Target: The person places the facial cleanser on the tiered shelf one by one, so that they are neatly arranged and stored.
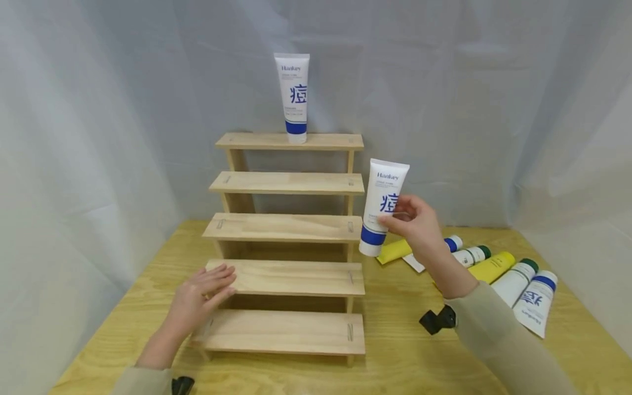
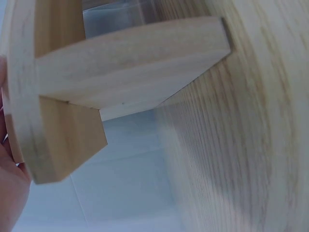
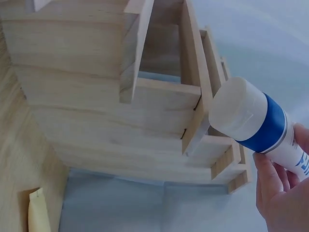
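Observation:
My right hand (image 1: 417,225) pinches a white tube with a blue band (image 1: 384,192) between thumb and fingers. It holds the tube cap down and slightly tilted, in front of the right ends of the shelves. In the right wrist view the white cap (image 3: 239,108) points toward the wooden stand. My left hand (image 1: 197,296) lies at the left end of the second-lowest step of the stepped wooden stand (image 1: 283,332), fingers fairly straight. A matching white tube (image 1: 295,99) stands upright on its cap on the top step.
On the table (image 1: 395,351) right of the stand lie several tubes, among them a yellow tube (image 1: 494,267), a green-capped white tube (image 1: 515,280) and a blue-banded white tube (image 1: 537,302). A pale curtain (image 1: 444,109) hangs behind and along the sides.

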`<state>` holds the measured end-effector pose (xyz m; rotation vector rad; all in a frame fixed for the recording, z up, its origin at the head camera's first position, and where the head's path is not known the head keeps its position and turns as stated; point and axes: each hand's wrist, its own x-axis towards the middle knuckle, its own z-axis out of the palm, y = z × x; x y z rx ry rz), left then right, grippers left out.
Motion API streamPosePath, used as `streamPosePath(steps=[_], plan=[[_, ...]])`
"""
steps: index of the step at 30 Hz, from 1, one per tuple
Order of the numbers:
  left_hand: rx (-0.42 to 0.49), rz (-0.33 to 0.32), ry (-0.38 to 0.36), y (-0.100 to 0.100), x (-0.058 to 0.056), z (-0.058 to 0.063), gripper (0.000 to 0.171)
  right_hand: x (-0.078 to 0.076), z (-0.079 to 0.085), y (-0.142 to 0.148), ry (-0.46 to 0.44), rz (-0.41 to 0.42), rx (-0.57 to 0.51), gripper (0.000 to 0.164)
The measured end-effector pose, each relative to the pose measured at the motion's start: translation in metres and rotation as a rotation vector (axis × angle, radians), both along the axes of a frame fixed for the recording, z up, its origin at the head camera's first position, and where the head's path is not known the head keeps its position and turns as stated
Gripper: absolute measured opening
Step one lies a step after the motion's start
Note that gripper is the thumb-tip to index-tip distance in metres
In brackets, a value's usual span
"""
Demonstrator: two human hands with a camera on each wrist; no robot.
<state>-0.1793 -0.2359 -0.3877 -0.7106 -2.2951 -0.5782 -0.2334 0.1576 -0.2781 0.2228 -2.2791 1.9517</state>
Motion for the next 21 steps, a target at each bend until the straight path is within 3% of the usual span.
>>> streamPosePath(steps=[10, 21], plan=[[0.009, -0.001, 0.007, -0.001, 0.000, -0.002, 0.029, -0.008, 0.015, -0.027, 0.063, 0.021, -0.007, 0.046], [0.006, 0.001, 0.014, -0.001, 0.000, -0.002, 0.029, -0.021, 0.032, -0.058, 0.108, -0.009, 0.015, 0.045]])
